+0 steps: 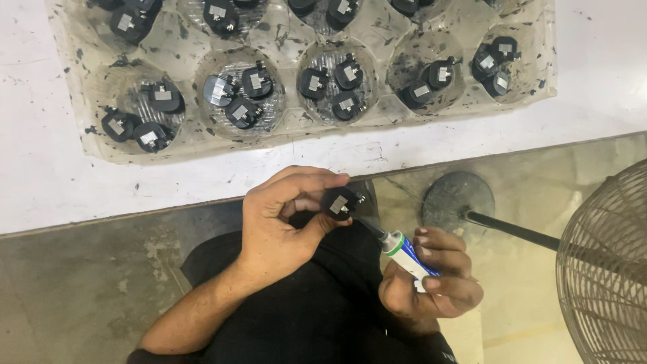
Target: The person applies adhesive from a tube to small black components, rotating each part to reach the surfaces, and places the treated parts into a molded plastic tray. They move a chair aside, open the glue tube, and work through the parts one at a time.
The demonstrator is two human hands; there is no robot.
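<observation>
Two bare hands are working below the edge of a white table (40, 182), over a lap in dark clothing. Left hand (276, 222) is curling its fingers closed, pinching a small round black part (340, 202) with a silver tab between thumb and fingertips, just beneath the table edge. Black nozzle of a white tube (404, 256) with a green band is touching the lower side of that part. Right hand (431, 283) is wrapping closed around the tube body, fingers folded over it. Above, on the table, a clear plastic tray (296, 145) smeared with black is holding more parts of the same kind, about three to a round pocket. Far right, a wire fan guard (606, 269) is standing on the floor, its round base (458, 199) and dark pole just right of the hands.
</observation>
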